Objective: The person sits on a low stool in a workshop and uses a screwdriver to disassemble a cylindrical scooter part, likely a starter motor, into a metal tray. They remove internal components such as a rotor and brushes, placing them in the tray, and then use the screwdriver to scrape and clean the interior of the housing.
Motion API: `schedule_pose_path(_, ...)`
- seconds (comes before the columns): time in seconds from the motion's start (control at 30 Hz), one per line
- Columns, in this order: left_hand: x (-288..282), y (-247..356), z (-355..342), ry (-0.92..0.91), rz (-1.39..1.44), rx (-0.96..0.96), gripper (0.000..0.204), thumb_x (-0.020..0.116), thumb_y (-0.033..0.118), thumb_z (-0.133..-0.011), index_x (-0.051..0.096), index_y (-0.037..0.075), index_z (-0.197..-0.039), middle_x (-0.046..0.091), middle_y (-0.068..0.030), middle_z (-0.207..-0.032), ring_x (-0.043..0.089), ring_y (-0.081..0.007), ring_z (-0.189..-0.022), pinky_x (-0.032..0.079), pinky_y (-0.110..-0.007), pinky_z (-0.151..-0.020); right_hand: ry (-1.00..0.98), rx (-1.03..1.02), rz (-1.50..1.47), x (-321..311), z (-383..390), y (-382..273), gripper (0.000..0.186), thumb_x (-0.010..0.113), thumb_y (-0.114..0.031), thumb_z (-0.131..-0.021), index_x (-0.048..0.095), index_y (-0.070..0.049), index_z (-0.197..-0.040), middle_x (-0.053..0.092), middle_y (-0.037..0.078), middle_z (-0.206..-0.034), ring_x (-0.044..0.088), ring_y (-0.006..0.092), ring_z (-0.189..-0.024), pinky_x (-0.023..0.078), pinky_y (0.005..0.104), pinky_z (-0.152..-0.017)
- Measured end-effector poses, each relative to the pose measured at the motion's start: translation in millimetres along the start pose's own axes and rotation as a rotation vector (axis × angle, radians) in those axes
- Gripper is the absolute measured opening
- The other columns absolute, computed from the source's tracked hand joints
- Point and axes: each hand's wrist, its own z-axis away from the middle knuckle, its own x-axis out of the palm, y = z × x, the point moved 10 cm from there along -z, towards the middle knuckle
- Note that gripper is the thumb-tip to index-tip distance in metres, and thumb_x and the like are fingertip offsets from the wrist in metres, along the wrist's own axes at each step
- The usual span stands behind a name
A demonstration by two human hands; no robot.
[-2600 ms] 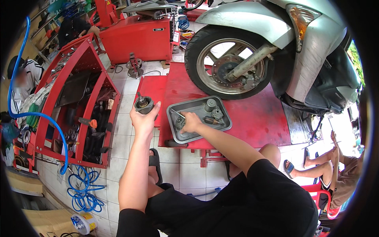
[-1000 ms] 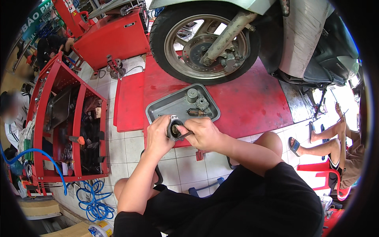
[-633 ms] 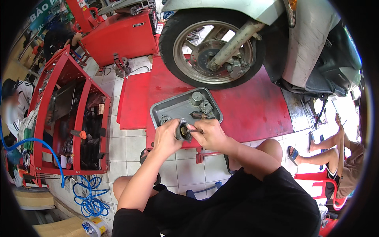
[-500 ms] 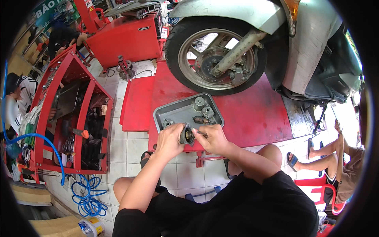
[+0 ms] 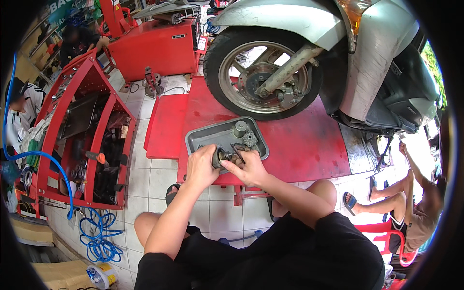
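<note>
Above the near edge of a grey metal tray [image 5: 190, 139], my left hand [image 5: 200, 165] is closed around a grey, cup-shaped metal housing [image 5: 216, 157]. Its round opening faces my right hand [image 5: 248, 169], which grips a small dark cylindrical part [image 5: 226, 155] at that opening. My right fingers partly cover this part, so its exact kind does not show. Inside the tray, a short metal cylinder [image 5: 240, 128] stands beside a cast metal part [image 5: 250, 139]. Another dark piece shows just behind my right fingers, mostly covered.
The tray rests on a red lift platform [image 5: 299, 145], close to a scooter's front wheel [image 5: 261, 75]. To the left stands a red tool cart [image 5: 87, 140], with a coiled blue hose [image 5: 100, 237] below. A person [image 5: 420, 212] sits at the right; two others are at the left.
My right hand has turned, and the dark part at the housing's opening shows more than before. Both hands sit slightly farther left and higher in view, which has itself shifted a little.
</note>
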Motion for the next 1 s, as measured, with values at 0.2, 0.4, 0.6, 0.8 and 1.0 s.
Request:
schedule_pose_path(0.2,9,15,9,0.039,-0.025,0.038,0.039,0.072,-0.004,-0.061,0.056,0.000,-0.096,0.064,-0.0194,-0.090,0.064,-0.0421,-0.088,0.052,-0.050,-0.074,0.229,0.000,-0.108,-15,4,-7,0.044,0.073,-0.029,-0.089,0.058,0.003,-0.062,0.049,0.013,-0.051,0.043,0.0272,-0.047,0.039,0.0397,-0.051)
schedule_pose_path(0.4,17,18,10,0.061,0.029,0.001,0.037,0.072,-0.003,-0.061,0.056,0.000,-0.094,0.064,-0.0203,-0.088,0.064,-0.0432,-0.082,0.053,-0.050,-0.070,0.315,-0.062,-0.137,-14,5,2,0.044,0.077,-0.022,-0.085,0.053,0.002,-0.057,0.047,0.014,-0.050,0.044,0.0272,-0.046,0.037,0.0398,-0.048)
schedule_pose_path(0.6,13,22,3,0.033,0.092,-0.029,0.024,0.071,0.001,-0.065,0.057,0.001,-0.085,0.065,-0.0196,-0.081,0.064,-0.0444,-0.078,0.052,-0.050,-0.067,0.251,-0.086,-0.097,-19,-1,-2,0.042,0.073,-0.020,-0.087,0.053,0.003,-0.057,0.047,0.018,-0.050,0.046,0.0338,-0.043,0.037,0.0409,-0.046)
schedule_pose_path(0.8,16,28,5,-0.036,0.097,-0.071,0.021,0.070,0.002,-0.067,0.057,0.001,-0.084,0.066,-0.0205,-0.084,0.065,-0.0448,-0.080,0.052,-0.051,-0.068,0.282,-0.190,-0.073,-29,4,-10,0.044,0.071,-0.021,-0.090,0.052,0.002,-0.057,0.045,0.016,-0.049,0.041,0.0293,-0.041,0.034,0.0391,-0.044)
schedule_pose_path(1.0,21,23,5,-0.067,0.122,-0.063,0.021,0.070,0.003,-0.067,0.058,0.000,-0.084,0.066,-0.0218,-0.082,0.065,-0.0454,-0.080,0.051,-0.051,-0.069,0.288,-0.214,-0.054,-29,7,-12,0.042,0.070,-0.017,-0.090,0.053,0.001,-0.056,0.044,0.015,-0.047,0.039,0.0287,-0.039,0.034,0.0383,-0.043)
